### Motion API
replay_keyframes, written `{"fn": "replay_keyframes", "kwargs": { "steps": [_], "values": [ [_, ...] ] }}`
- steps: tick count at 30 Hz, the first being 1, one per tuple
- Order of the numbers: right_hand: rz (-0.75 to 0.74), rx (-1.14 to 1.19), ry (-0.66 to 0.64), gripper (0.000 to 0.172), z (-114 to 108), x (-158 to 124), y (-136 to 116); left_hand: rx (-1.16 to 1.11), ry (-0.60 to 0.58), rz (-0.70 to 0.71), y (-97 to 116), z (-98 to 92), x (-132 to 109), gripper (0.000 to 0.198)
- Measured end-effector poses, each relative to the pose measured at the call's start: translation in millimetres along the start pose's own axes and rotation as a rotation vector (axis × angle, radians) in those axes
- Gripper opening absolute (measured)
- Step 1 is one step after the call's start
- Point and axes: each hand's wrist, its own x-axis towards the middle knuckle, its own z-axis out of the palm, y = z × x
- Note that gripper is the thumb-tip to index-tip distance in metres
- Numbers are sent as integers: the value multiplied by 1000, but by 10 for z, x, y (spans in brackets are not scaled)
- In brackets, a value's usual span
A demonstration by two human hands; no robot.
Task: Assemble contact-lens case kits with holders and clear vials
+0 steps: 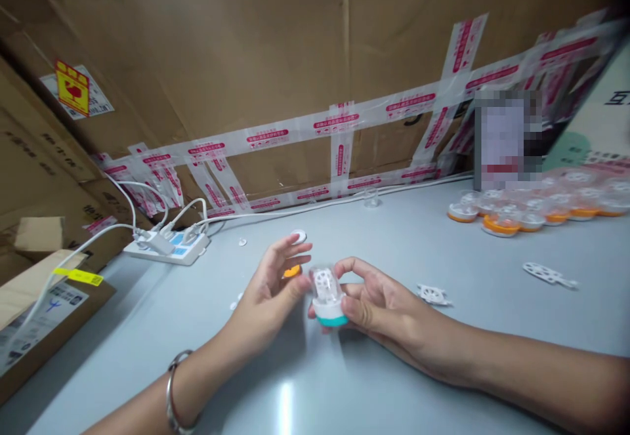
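Observation:
My right hand (381,300) grips a small contact lens case (329,297) with a clear dome, a white collar and a teal bottom. Through the dome shows a white perforated lens basket. The case is held nearly upright above the table. My left hand (273,284) is just to its left, fingers apart, with the thumb tip close to the dome; whether it touches I cannot tell. Behind those fingers are an orange piece (292,271), partly hidden, and a white round cap (299,236). Right of my right hand lies a loose white lens basket (433,294).
Several clear-domed cases (546,208) with orange or white bottoms stand at the back right. Another perforated white piece (548,274) lies before them. A power strip (170,245) with white cables sits back left. Taped cardboard (275,61) walls the rear; a carton (44,317) stands left.

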Motion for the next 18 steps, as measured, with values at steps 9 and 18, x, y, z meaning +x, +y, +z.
{"fn": "replay_keyframes", "kwargs": {
  "steps": [9, 18],
  "values": [
    [-61, -107, -28, 42, 28, -12, -57, 18, 50, 37, 8, -6, 2, 39],
    [-109, -216, -39, 42, 43, -36, -100, 30, 37, 122, 8, -39, -18, 31]
  ]
}}
